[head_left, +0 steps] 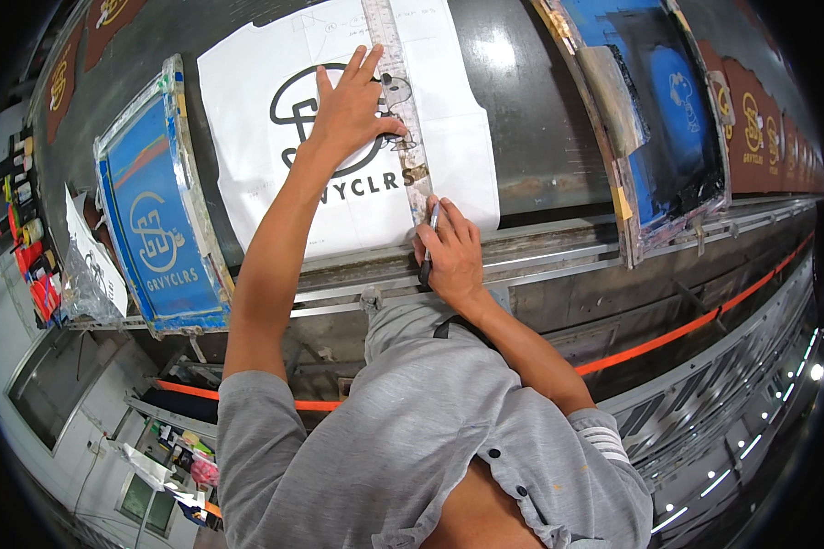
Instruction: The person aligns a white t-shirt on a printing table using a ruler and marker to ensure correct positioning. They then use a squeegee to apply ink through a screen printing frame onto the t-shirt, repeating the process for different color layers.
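A white paper sheet (247, 210) with a large black printed logo and lettering lies on the dark table (520, 128). My left hand (348, 114) is spread on the sheet, its thumb and fingertips resting on or at the edge of a long clear ruler (386, 41) that runs lengthwise across the paper, over the right part of the logo. My right hand (453, 261) grips a pen (428, 247), which points upward beside the ruler's lower end at the sheet's bottom right. The pen's tip is too small to make out clearly.
A blue framed screen (156, 220) stands at the left, another (677, 110) with dark ink at the right. Brown printed pieces (760, 137) lie beyond it and at upper left. A metal rail (558, 252) edges the table, with an orange strip (650, 343) below. Assorted items (32, 256) sit far left.
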Available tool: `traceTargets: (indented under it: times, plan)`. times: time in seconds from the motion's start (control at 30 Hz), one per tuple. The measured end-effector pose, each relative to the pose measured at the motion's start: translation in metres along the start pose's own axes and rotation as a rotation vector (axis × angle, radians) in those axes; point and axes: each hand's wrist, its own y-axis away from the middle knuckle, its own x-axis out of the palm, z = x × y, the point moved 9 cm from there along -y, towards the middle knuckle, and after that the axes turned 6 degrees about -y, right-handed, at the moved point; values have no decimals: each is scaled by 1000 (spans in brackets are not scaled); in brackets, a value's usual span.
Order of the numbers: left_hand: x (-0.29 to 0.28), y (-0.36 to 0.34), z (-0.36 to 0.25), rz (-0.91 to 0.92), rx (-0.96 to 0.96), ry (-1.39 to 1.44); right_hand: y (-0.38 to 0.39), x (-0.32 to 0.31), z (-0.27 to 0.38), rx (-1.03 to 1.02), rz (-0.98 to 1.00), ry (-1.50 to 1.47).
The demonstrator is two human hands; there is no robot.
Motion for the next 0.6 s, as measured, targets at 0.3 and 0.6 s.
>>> traceTargets:
  times: [0.3, 0.6]
  plan:
    - [0, -1, -6, 80, -21, -40, -6, -21, -5, 29, -129, -207]
    - [-7, -1, -7, 145, -43, -37, -131, -65, -89, 312, -352, -963]
